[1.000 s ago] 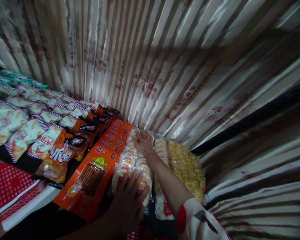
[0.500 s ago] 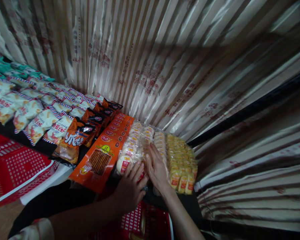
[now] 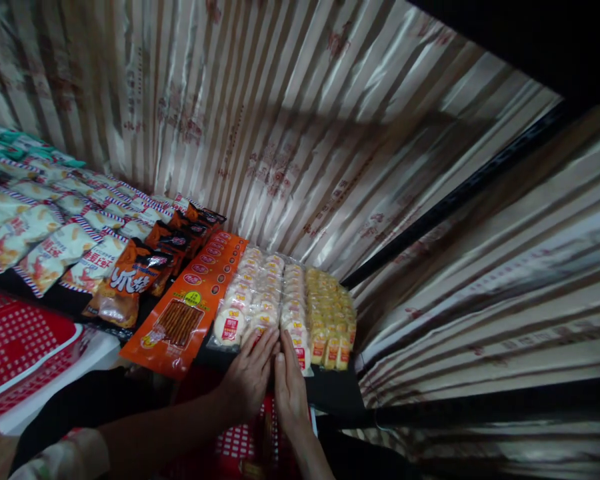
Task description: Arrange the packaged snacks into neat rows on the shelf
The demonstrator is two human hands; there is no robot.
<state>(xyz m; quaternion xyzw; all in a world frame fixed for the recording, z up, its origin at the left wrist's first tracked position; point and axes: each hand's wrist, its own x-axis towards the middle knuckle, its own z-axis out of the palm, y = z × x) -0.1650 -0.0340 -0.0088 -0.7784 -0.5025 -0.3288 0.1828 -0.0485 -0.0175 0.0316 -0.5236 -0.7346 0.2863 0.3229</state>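
Rows of white round crackers [image 3: 230,323] in clear wrappers lie side by side on the dark shelf. My left hand [image 3: 253,370] rests its outstretched fingers on the front end of the middle row, holding nothing. Beside it, my right hand [image 3: 291,390] is also open, its fingers straight and touching the front of the rightmost white row. Both hands lie close together. To the right sit small yellow wrapped snacks [image 3: 330,320] in rows. An orange bag of brown snack sticks [image 3: 183,320] lies flat on the left.
Orange-and-black snack bags [image 3: 130,283], striped white snack bags [image 3: 60,250] and teal packets [image 3: 25,143] fill the shelf leftward. Red baskets [image 3: 20,347] stand below its front edge. A pleated curtain [image 3: 275,133] hangs behind, and a black bar [image 3: 455,200] slants at the right.
My right hand has drawn back from the far end of the white crackers to their front, beside my left hand. The white rows lie straighter and uncovered. The view has shifted slightly.
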